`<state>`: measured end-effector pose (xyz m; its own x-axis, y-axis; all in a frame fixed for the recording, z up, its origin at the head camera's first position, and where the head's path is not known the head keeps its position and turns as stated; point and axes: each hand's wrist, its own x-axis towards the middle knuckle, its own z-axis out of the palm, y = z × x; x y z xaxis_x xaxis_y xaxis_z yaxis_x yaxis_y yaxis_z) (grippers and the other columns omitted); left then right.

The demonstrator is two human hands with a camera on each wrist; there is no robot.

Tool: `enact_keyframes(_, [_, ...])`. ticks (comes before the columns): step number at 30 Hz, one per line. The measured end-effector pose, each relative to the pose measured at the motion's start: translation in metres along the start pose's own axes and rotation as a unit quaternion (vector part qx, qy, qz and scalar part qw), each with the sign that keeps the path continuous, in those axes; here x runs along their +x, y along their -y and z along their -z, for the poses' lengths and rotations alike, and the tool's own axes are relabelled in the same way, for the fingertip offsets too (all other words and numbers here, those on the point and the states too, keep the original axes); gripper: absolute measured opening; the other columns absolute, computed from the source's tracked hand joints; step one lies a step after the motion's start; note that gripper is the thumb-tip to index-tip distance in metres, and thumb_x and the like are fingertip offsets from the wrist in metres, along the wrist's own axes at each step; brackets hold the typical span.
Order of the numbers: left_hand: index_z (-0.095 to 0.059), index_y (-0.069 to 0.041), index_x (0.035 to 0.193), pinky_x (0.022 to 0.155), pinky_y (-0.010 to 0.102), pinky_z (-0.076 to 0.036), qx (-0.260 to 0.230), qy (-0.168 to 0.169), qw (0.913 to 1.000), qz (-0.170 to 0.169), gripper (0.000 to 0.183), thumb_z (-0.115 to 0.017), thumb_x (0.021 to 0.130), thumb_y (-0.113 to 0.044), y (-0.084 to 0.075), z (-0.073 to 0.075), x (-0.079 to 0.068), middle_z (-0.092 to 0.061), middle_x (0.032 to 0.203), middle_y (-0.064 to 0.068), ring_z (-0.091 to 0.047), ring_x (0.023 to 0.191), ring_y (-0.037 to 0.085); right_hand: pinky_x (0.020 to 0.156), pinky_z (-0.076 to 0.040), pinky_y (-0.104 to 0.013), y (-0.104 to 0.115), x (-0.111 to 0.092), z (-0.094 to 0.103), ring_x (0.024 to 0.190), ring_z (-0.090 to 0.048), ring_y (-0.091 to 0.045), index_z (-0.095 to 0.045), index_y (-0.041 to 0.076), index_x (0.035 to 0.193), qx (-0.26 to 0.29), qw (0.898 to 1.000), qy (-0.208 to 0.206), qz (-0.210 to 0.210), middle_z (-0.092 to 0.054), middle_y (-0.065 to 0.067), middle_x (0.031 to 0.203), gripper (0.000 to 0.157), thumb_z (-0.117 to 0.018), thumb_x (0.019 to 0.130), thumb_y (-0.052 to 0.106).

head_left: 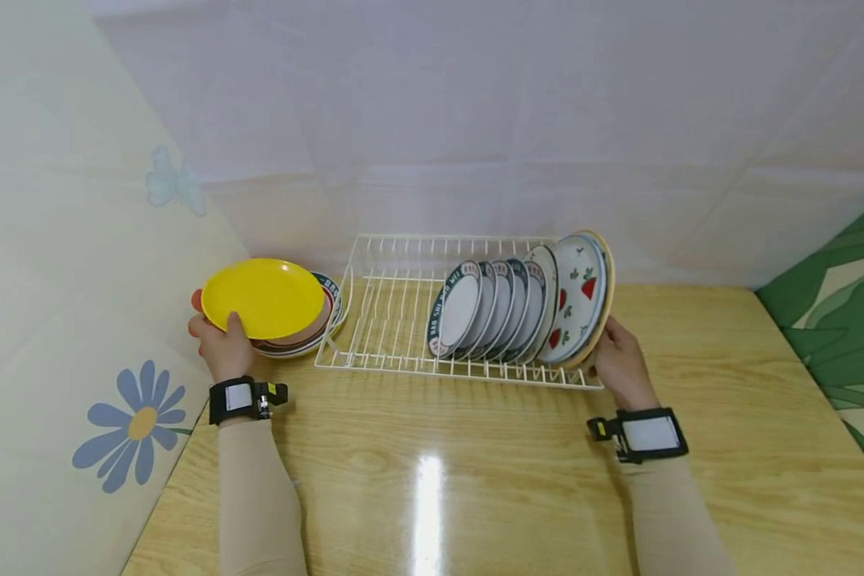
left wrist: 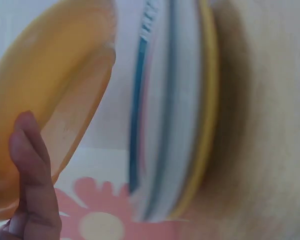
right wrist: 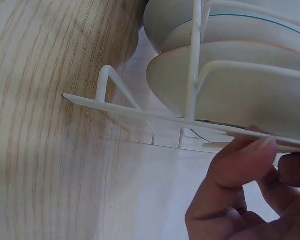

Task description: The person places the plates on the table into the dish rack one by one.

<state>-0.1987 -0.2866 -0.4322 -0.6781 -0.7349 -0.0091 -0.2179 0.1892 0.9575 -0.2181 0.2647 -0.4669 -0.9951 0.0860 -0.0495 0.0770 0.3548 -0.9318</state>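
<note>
The left hand [head_left: 226,348] is gripping a yellow plate [head_left: 262,296] to the left of the white wire dish rack [head_left: 374,370], its thumb lying over the near rim and its other fingers reaching round the outer edge. The plate is extending from this grip toward the rack — its broad face turning up to the head camera — and is partly covering a stack of plates [head_left: 320,326] beside the rack's left end. The right hand [head_left: 622,364] is curling its fingers about the wire at the rack's near right corner, gripping it close beside an orange-rimmed plate [head_left: 605,320]. Small dark-rimmed plates [head_left: 459,308] are standing on edge in the rack's middle, with larger ones toward its right end. The governing relation, as judged here, is one of angle: the yellow plate is lying much flatter than the racked plates — and the left grip is the nearer to it.
</note>
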Motion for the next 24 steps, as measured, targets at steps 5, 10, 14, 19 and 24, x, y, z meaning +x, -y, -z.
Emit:
enact_keyframes(5, [-0.023,-0.021,0.152,0.119,0.035,-0.040,-0.033,-0.019,0.9981,-0.049,0.050,-0.044,0.107,-0.017,-0.018,0.003,-0.012,-0.044,0.160,0.008,-0.052,0.135,0.021,0.059,-0.055,-0.033,0.000,0.000,-0.001,0.068,-0.058,-0.009,-0.051,0.005,0.150,-0.008,1.000,-0.003,-0.003,-0.062,0.008,0.092,0.054,-0.033,0.113,0.040])
enact_keyframes(10, [-0.030,-0.025,0.147,0.111,0.034,-0.049,-0.079,-0.037,0.9896,-0.115,0.045,-0.044,0.106,-0.013,-0.038,0.002,-0.027,-0.053,0.152,0.005,-0.060,0.124,0.019,0.058,-0.055,-0.034,-0.002,0.000,-0.002,0.068,-0.058,-0.010,-0.051,0.005,0.150,-0.013,1.000,-0.001,0.002,-0.063,0.002,0.097,0.055,-0.031,0.113,0.040])
enact_keyframes(14, [-0.036,-0.025,0.142,0.102,0.032,-0.055,-0.107,-0.046,0.9772,-0.178,0.041,-0.047,0.105,-0.014,-0.051,-0.003,-0.039,-0.060,0.143,0.004,-0.065,0.116,0.017,0.058,-0.055,-0.034,-0.002,0.000,-0.002,0.068,-0.058,-0.012,-0.049,0.007,0.152,-0.016,1.000,0.003,0.004,-0.064,-0.008,0.104,0.056,-0.030,0.113,0.041])
enact_keyframes(19, [-0.042,-0.023,0.140,0.095,0.031,-0.059,-0.089,-0.046,0.9641,-0.246,0.039,-0.051,0.103,-0.017,-0.064,-0.009,-0.056,-0.066,0.134,0.005,-0.070,0.111,0.021,0.059,-0.055,-0.034,-0.001,0.000,-0.003,0.070,-0.059,-0.014,-0.048,0.008,0.154,-0.015,1.000,0.005,0.006,-0.063,-0.020,0.116,0.058,-0.031,0.112,0.044])
enact_keyframes(24, [-0.041,-0.007,0.142,0.097,0.047,-0.058,0.031,-0.030,0.9534,-0.299,0.041,-0.050,0.104,-0.017,-0.071,-0.019,-0.069,-0.065,0.132,0.017,-0.071,0.108,0.033,0.059,-0.056,-0.034,-0.001,0.000,0.000,0.069,-0.059,-0.012,-0.048,0.005,0.153,-0.016,1.000,0.003,0.010,-0.064,-0.006,0.101,0.056,-0.032,0.112,0.041])
